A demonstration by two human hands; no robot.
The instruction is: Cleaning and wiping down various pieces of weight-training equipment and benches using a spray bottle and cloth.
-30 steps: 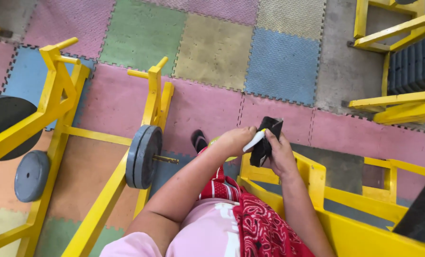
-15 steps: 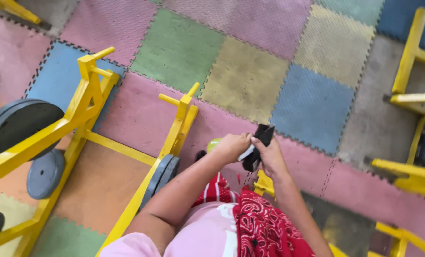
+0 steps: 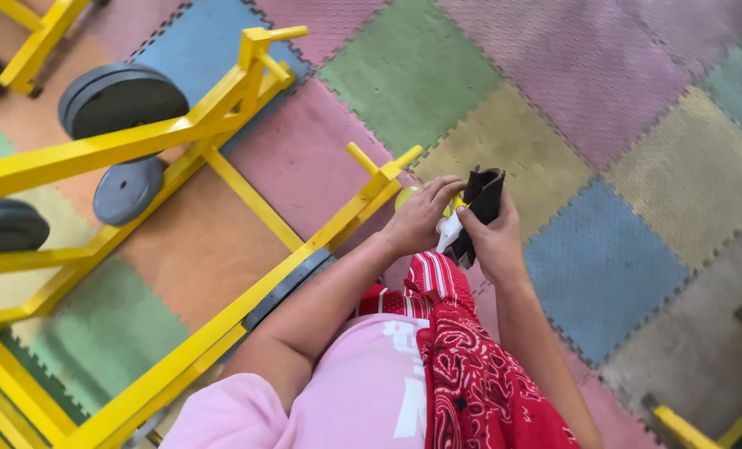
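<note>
Textured foam floor mats (image 3: 412,75), glossy painted metal frame (image 3: 221,108)

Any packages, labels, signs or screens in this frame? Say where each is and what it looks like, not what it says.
None that can be made out: no sign, screen or package.
The hands hold only a black cloth and a small white and yellow-green object, too small to tell if labelled.

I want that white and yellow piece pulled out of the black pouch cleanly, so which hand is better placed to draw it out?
Probably the left hand: its fingertips already meet the white and yellow piece, while the right hand is wrapped around the black pouch, steadying it.
</note>
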